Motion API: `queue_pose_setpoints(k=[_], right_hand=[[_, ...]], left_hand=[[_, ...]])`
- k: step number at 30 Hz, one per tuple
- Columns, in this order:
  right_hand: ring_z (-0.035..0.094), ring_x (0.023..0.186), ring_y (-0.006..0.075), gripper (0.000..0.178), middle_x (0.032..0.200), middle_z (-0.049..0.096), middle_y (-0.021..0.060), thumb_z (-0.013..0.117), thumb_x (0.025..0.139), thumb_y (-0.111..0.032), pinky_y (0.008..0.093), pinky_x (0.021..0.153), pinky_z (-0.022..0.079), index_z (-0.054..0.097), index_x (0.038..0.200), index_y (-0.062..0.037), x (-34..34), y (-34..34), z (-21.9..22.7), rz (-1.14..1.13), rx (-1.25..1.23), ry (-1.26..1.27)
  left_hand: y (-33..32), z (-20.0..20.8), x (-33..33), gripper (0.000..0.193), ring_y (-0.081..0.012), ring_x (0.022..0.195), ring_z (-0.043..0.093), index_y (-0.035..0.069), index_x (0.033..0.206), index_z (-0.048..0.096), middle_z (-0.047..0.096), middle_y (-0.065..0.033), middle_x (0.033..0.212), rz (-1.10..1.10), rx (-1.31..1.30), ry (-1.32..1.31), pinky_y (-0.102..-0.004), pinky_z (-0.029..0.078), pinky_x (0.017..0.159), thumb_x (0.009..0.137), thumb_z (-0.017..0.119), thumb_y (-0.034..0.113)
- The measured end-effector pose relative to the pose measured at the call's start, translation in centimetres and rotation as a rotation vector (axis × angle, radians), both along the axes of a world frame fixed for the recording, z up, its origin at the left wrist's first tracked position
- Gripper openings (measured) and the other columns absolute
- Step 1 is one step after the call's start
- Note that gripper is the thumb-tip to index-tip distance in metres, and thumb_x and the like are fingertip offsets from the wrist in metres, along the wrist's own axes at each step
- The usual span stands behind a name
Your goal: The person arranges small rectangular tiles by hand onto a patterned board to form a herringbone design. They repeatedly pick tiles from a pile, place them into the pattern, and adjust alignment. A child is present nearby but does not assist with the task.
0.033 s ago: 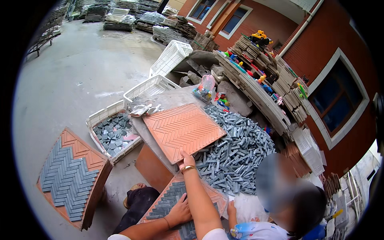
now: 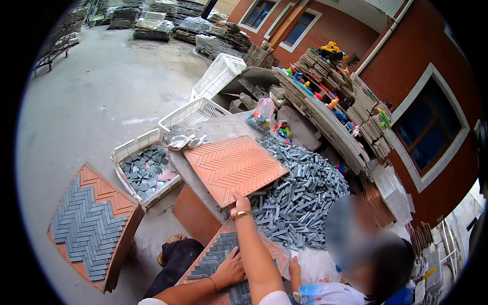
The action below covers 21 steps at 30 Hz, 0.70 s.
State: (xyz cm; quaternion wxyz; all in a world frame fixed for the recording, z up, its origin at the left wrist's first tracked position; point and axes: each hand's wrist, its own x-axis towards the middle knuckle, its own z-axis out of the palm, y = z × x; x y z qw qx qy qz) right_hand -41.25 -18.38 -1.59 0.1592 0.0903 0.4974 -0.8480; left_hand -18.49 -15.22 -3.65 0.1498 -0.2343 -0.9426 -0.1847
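An orange panel point(image 2: 231, 165) with raised herringbone ridges and no tiles in it lies tilted over the work surface. My right hand point(image 2: 240, 204), a gold bangle at its wrist, grips that panel's near corner, thumb on top. Below it lies a second orange panel point(image 2: 278, 253) partly filled with narrow grey strip tiles point(image 2: 216, 252). Resting on those tiles is my left hand point(image 2: 231, 268), fingers laid out and holding nothing that I can see. My right forearm hides part of this lower panel. A large heap of loose grey strip tiles point(image 2: 300, 188) spreads to the right.
At left stands a stack topped by a half-tiled panel point(image 2: 89, 231). White crates point(image 2: 145, 165) hold grey pieces; gloves point(image 2: 189, 141) and a bag of toys point(image 2: 260, 116) lie behind the panel. Close at right is another person point(image 2: 325, 294), a hand near the lower panel.
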Motion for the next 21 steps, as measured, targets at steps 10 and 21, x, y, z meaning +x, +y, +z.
queue_pose_setpoints(k=[10,21], right_hand=[[0.056,0.107,0.0292,0.054,0.12,0.053,0.0174,0.058,0.077,-0.003,0.0387,0.093,0.046,0.041,0.127,0.0093,12.8,11.6,11.2,0.051,-0.035,0.456],[0.05,0.107,0.0214,0.078,0.118,0.051,0.0109,0.07,0.064,-0.017,0.0314,0.094,0.039,0.037,0.131,0.006,22.7,23.2,7.8,-0.049,0.179,0.565]], left_hand=[[0.5,-0.2,0.3,0.069,-0.0277,0.133,0.032,-0.001,0.136,0.037,0.037,-0.016,0.142,0.031,0.174,-0.029,-0.0455,0.02,0.11,0.087,0.049,0.047],[-18.0,11.0,6.1,0.078,-0.0247,0.126,0.044,-0.002,0.138,0.033,0.044,-0.0165,0.137,-0.567,1.97,-0.662,-0.0381,0.04,0.102,0.09,0.042,0.059]])
